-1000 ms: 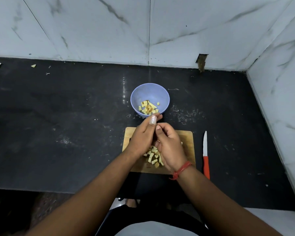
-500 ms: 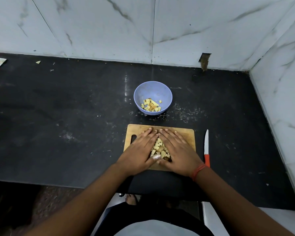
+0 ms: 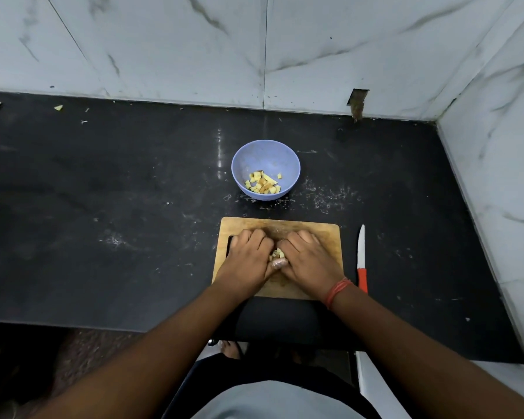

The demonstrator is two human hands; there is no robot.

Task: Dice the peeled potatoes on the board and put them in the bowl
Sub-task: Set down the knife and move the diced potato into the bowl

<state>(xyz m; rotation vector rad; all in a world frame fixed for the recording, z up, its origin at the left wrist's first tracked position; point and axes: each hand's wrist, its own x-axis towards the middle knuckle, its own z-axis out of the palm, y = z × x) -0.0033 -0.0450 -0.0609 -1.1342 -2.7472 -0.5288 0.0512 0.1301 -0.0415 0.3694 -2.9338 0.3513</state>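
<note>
Black bench under marble walls: on the wooden cutting board (image 3: pixel 321 234), left hand (image 3: pixel 248 258) and right hand (image 3: pixel 309 260) curl fingers around diced potato (image 3: pixel 277 254). Gathering step; next, lift it to the blue bowl (image 3: pixel 265 155) at twelve o'clock.

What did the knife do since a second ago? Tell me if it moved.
No. The knife lies just right of the board, tip toward the wall, same as before. Only the camera shifted.
</note>
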